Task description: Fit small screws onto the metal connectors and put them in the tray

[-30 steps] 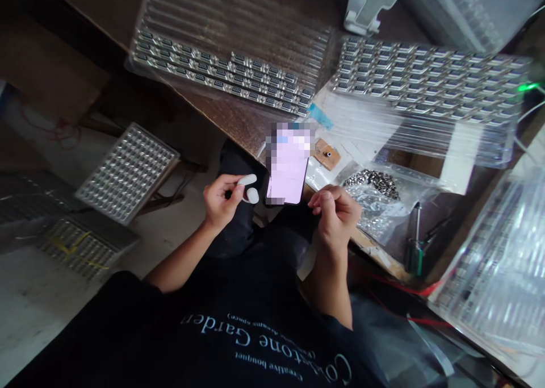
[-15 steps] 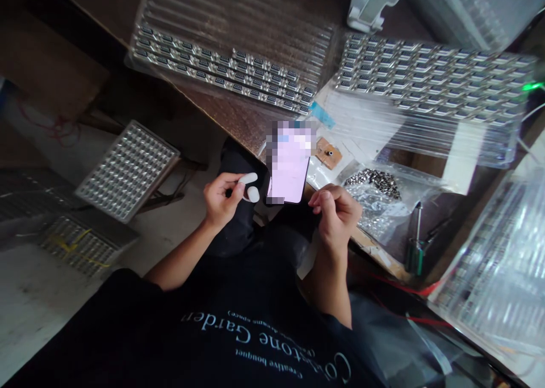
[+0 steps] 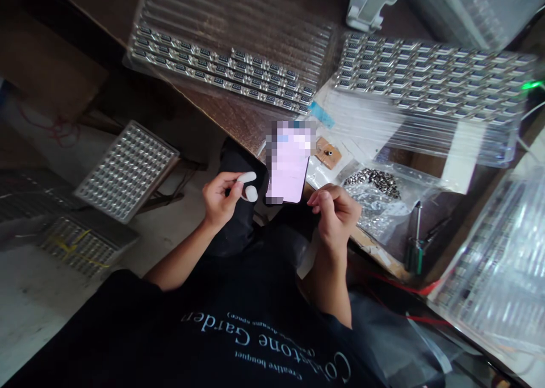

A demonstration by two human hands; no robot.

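looking down from the head camera: the left hand [image 3: 219, 197] is closed around a small white earbud-like object [image 3: 248, 184], pinched between thumb and fingers so that its two rounded ends stick out toward the phone [image 3: 288, 162]. the phone stands just beside that object, between the two hands, its lit screen blurred, its lower edge at the table edge [image 3: 238, 128]. the right hand [image 3: 336, 215] is curled, fingertips drawn together just right of the phone's lower corner; whether it holds anything cannot be told. beyond the right hand lies a clear bag of small metal parts [image 3: 372, 179], and further right of it a green-handled screwdriver [image 3: 414, 246]. a small brown tag [image 3: 327, 153] lies just beyond the phone. past both hands, two long clear trays of connectors [image 3: 225, 70] [image 3: 426, 75] rest on the table. left of the left hand, well apart and lower, a square blister tray [image 3: 126, 171] sits tilted. nearest the camera, the person's dark printed shirt [image 3: 238, 331] fills the lower frame.
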